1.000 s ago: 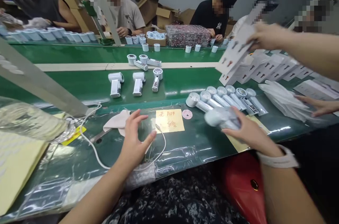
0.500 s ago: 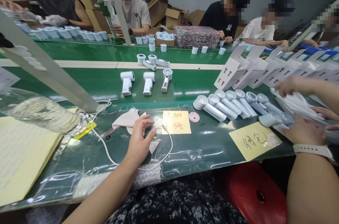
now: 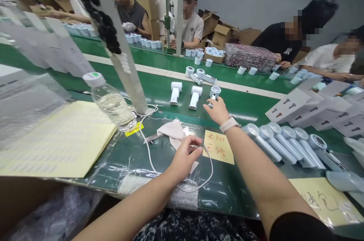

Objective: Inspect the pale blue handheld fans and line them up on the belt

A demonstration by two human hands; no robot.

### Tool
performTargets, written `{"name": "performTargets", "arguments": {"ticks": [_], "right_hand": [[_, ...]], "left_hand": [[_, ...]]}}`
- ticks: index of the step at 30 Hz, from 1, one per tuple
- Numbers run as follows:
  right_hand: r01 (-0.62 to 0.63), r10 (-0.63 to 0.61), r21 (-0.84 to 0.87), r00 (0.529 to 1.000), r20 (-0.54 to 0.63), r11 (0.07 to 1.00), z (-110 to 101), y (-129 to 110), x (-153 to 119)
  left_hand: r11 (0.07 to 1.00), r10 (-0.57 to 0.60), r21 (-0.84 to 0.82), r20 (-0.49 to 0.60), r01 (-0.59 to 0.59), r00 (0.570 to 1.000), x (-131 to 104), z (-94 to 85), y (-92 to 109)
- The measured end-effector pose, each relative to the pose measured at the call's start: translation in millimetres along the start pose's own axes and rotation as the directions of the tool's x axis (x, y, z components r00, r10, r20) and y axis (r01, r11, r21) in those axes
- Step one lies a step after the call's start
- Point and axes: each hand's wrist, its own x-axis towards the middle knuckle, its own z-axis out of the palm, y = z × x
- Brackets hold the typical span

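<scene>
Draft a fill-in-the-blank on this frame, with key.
A white wristband circles the person's ____ wrist.
On the green belt, the right hand is at the ____ of the three nearest white, round-headed handheld fans.
The clear plastic bottle has a ____ cap.
Red writing on the square yellow paper near the left hand includes the Latin letters ____.
Missing words: right; rightmost; white; APP.

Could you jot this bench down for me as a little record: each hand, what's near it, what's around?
Right hand: fingers at the handle of a pale handheld fan; firm grip or not, cannot tell
Left hand: partly open, close to the tip of a white cable
Beside left hand: pale cloth; yellow note with red writing
Left side: clear bottle, partly filled, white cap
Right side: row of fans; white boxes behind
Across the belt: several people
</scene>
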Motion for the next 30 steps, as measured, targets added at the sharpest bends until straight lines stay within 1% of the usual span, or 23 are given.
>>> {"name": "performTargets", "arguments": {"ticks": [2,3,5,8,11,13,15,18,20,22,24,25,27,29,30], "right_hand": [[-0.104,0.106,-0.033,0.993,0.054,0.994,16,-19,25],[-0.149,0.152,-0.051,0.986,0.070,0.987,23,-27,34],[-0.206,0.213,-0.082,0.973,0.087,0.975,35,-44,43],[-0.210,0.219,-0.098,0.971,0.095,0.973,48,-65,39],[-0.147,0.156,-0.071,0.978,0.137,0.987,45,-71,25],[-0.080,0.081,-0.018,0.979,0.187,0.997,34,-65,11],[-0.005,-0.008,0.057,0.975,0.222,0.998,19,-56,-11],[0.082,-0.115,0.159,0.971,0.211,0.984,-2,-41,-57],[0.132,-0.178,0.228,0.965,0.194,0.965,-11,-35,-93],[0.185,-0.251,0.342,0.954,0.161,0.921,-17,-34,-126],[0.208,-0.295,0.471,0.948,0.119,0.857,-23,-34,-151],[0.204,-0.302,0.522,0.947,0.108,0.828,-27,-35,-160],[0.187,-0.313,0.588,0.942,0.119,0.787,-35,-33,-173],[0.160,-0.357,0.658,0.917,0.175,0.735,-40,-28,-177],[0.122,-0.353,0.693,0.914,0.200,0.711,-40,-23,-176]], "left_hand": [[0.991,-0.059,-0.118,0.011,0.060,0.998,1,1.1,1],[0.985,-0.070,-0.158,0.015,0.071,0.997,2,1.8,1],[0.977,-0.071,-0.203,0.008,0.071,0.997,3,3.2,2],[0.967,-0.071,-0.246,-0.015,0.065,0.997,6,4.0,4],[0.953,-0.079,-0.298,-0.050,0.060,0.996,8,2.4,3],[0.937,-0.086,-0.346,-0.093,0.048,0.992,10,0.5,0],[0.913,-0.098,-0.407,-0.152,0.028,0.984,11,-0.7,-4],[0.872,-0.117,-0.489,-0.214,-0.002,0.970,13,0.1,-6],[0.819,-0.116,-0.574,-0.210,-0.026,0.971,13,1.5,-5],[0.731,-0.134,-0.683,-0.145,-0.001,0.980,12,1.3,-2],[0.649,-0.177,-0.756,-0.037,0.089,0.983,9,-1.5,1],[0.634,-0.191,-0.763,0.008,0.129,0.982,8,-3.6,2],[0.637,-0.181,-0.752,0.065,0.168,0.981,4,-8.1,4],[0.653,-0.141,-0.736,0.112,0.177,0.984,1,-11.3,6],[0.659,-0.121,-0.729,0.136,0.182,0.983,-1,-12.2,7]]}}
